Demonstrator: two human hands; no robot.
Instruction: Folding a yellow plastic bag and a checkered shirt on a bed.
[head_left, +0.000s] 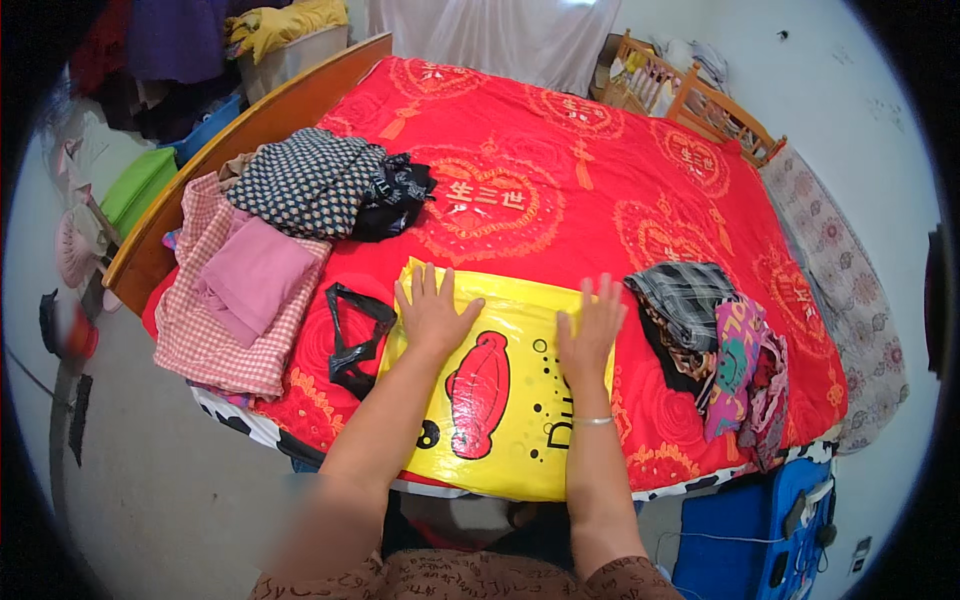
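Observation:
A yellow plastic bag (529, 315) with a red duck-bill print and black lettering lies flat on the red patterned bedspread (517, 135), near the bed's front edge. My left hand (435, 311) rests on its upper left corner, fingers spread. Over the upper right side is my right hand (590, 330), its fingers extended and slightly blurred; a bracelet circles that wrist. Neither hand grips anything. Just left of the yellow bag lies a crumpled black plastic bag (352, 360).
Left on the bed, folded clothes include a pink garment (255, 277), pink gingham cloth (187, 337) and dark patterned cloth (304, 180). On the right sit grey plaid cloth (686, 296) and a purple printed garment (735, 360). A wooden headboard (247, 142) borders the left; a blue table (720, 540) stands lower right.

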